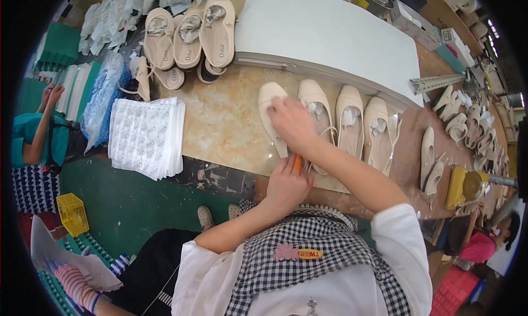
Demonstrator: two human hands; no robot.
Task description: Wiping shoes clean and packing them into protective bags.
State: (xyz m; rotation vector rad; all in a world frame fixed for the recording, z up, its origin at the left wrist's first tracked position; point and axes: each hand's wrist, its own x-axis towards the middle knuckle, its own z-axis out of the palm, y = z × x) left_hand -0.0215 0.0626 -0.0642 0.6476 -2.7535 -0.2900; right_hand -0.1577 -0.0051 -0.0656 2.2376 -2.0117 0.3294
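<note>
A beige slingback flat shoe [269, 99] lies on the worktable, toe pointing away from me. My right hand [292, 121] is closed over the middle of this shoe; its fingertips are at the shoe's opening and partly hidden. Just below, at the heel end, my left hand [287, 187] is closed round a slim orange object [297, 164]. Only a short orange piece shows, so its kind is unclear. More beige flats, one of them [350, 118] with white paper in its toe, stand in a row to the right, partly behind my right forearm.
A long white board [324, 38] lies behind the row. Further beige shoes [217, 33] are at the far left, above printed paper sheets [146, 134]. A yellow tool [465, 185] and more shoes [428, 151] stand at right. Other people work on both sides; one gloved hand [77, 286] holds a pale sheet.
</note>
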